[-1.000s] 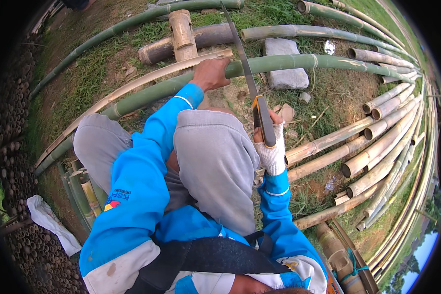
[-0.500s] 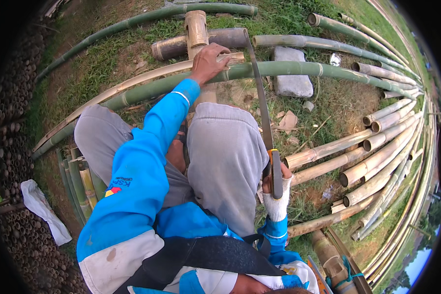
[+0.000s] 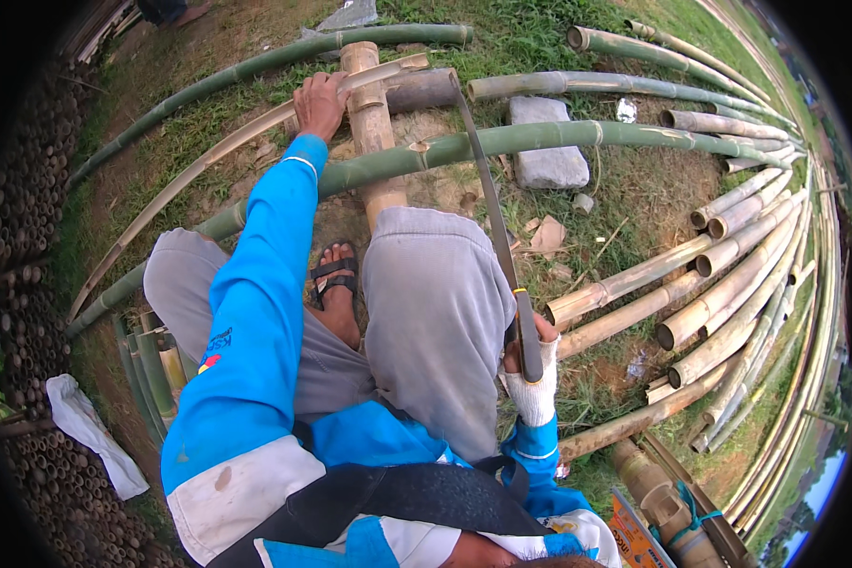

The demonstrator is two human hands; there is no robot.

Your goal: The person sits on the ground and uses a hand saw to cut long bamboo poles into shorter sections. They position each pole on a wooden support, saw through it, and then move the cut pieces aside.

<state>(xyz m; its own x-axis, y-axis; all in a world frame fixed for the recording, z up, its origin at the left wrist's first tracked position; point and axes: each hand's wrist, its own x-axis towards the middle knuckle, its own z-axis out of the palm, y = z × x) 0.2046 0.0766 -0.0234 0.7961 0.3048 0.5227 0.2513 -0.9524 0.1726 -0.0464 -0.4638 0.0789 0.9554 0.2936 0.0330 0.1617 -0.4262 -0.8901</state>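
My left hand [image 3: 320,106] is closed around a long pale split bamboo strip [image 3: 220,154], whose right end crosses the upright part of a bamboo stand [image 3: 367,109]. Nearer to me, a long green bamboo pole [image 3: 540,135] lies across the same stand. My right hand [image 3: 537,348] is wrapped round the dark handle of a handsaw [image 3: 490,199], beside my right knee. The blade points away from me and passes across the green pole. Its tip reaches the dark bamboo crosspiece [image 3: 420,90] of the stand.
A grey stone block [image 3: 549,156] sits beyond the green pole. Several bamboo poles [image 3: 686,327] lie on the right, and another green pole [image 3: 256,64] curves along the far side. Stacked cut bamboo [image 3: 33,237] fills the left edge, near a white sack [image 3: 90,435].
My left hand has moved left and away from me with the bamboo strip, opening a gap between strip and green pole. The saw stays in my right hand, almost unmoved.
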